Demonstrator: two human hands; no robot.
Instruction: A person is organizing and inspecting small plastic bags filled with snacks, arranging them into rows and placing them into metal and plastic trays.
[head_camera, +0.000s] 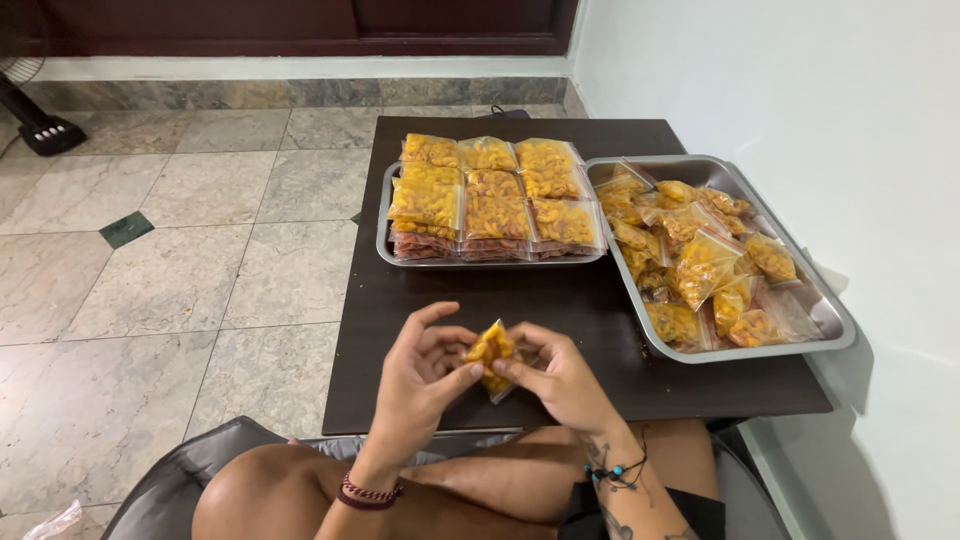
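Both hands meet over the near edge of the dark surface (470, 300), pinching one small clear bag of yellow snack (491, 352) between them. The left hand (420, 375) is turned palm inward, its thumb pressed to the bag's lower left side and its fingers curled above it; the wrist carries a red beaded bracelet (366, 493). The right hand (562, 378) closes on the bag's right edge with thumb and fingertips, knuckles raised, and its tattooed forearm bears a dark cord with blue beads (617, 471). Both forearms rise from the person's bare knees (300, 490) at the bottom of the view. Farther out on the surface, a left steel tray (384, 240) holds filled bags stacked in neat rows, and just beside it a right steel tray (830, 315) holds similar bags in a loose heap. Pale floor tiles (160, 280) lie to the left, a white wall (800, 100) to the right.
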